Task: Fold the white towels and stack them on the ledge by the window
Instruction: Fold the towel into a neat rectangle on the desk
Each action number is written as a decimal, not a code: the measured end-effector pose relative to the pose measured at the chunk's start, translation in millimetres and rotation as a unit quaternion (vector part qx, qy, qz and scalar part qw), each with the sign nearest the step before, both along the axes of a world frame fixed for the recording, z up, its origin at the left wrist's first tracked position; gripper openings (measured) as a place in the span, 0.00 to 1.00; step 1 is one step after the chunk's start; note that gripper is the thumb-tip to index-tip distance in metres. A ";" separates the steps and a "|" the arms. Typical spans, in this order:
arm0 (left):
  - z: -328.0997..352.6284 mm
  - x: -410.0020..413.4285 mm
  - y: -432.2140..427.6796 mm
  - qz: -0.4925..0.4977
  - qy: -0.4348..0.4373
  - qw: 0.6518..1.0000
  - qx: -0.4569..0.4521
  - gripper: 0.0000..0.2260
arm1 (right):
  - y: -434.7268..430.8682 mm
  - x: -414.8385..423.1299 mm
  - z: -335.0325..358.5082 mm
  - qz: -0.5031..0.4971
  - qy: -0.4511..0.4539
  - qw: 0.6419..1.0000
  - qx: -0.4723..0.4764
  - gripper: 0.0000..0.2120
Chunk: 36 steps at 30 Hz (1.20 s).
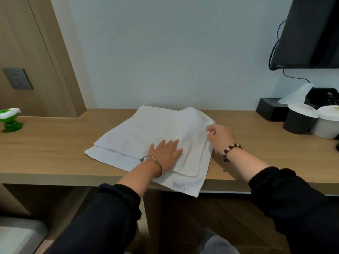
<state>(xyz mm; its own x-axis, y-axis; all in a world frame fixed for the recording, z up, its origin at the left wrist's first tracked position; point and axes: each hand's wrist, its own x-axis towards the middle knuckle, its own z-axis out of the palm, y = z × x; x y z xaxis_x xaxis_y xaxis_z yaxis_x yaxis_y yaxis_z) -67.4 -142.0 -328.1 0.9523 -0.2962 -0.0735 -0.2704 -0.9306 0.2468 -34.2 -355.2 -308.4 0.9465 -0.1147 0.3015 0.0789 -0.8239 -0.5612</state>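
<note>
**One towel half folded, no stack yet**

On the far left, a small green toy (pixel 10 119) stood on the wooden shelf (pixel 55 143), well apart from your work. Between it and the towel there was a wide bare stretch of wood, so you had good room on that side.

The white towel (pixel 146 129) lay in the middle of the shelf, close to the wall at the back. It was folded over in layers, but the edges did not line up. A strip of the lower layer stuck out on the left, and the corner with the label hung over the front edge of the shelf. It could slip off there, I think.

Your left hand (pixel 166 153) lay flat on the towel with the fingers straight and a little spread, pressing it down. Your right hand (pixel 219 137) was at the towel's right edge, fingers curled in, and it looked like it pinched the top layer.

I think this fold was partly done. No folded stack was in view, and no window either.

On the right, a black cup (pixel 299 120), a white cup (pixel 328 125) and a black box (pixel 267 110) sat close together, so there was less room there.
</note>
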 end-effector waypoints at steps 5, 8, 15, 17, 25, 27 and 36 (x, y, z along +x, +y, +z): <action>-18.8 -1.3 -0.9 -0.011 -0.057 0.997 0.047 0.25 | -25.8 45.9 -8.3 0.005 -0.004 0.987 -0.159 0.15; -19.5 -0.4 -1.0 -0.014 -0.063 0.996 0.053 0.26 | -29.0 66.4 -10.8 0.023 -0.026 0.969 -0.244 0.14; -24.1 2.4 1.5 -0.022 -0.066 0.996 0.063 0.26 | -25.5 90.9 -11.7 -0.004 -0.056 0.926 -0.374 0.08; -25.5 2.8 1.0 -0.021 -0.071 0.995 0.061 0.26 | -31.8 95.9 -10.2 -0.061 -0.041 0.964 -0.256 0.08; -27.0 3.7 1.2 -0.030 -0.082 0.994 0.063 0.26 | -57.2 100.8 -7.1 -0.126 0.034 0.989 -0.070 0.16; -27.7 4.2 1.3 -0.030 -0.083 0.994 0.062 0.26 | -53.7 101.2 -7.1 -0.040 -0.008 0.990 -0.137 0.15; -28.2 5.1 2.0 -0.034 -0.079 0.995 0.055 0.26 | -71.1 97.0 -5.7 -0.190 0.040 0.979 0.069 0.14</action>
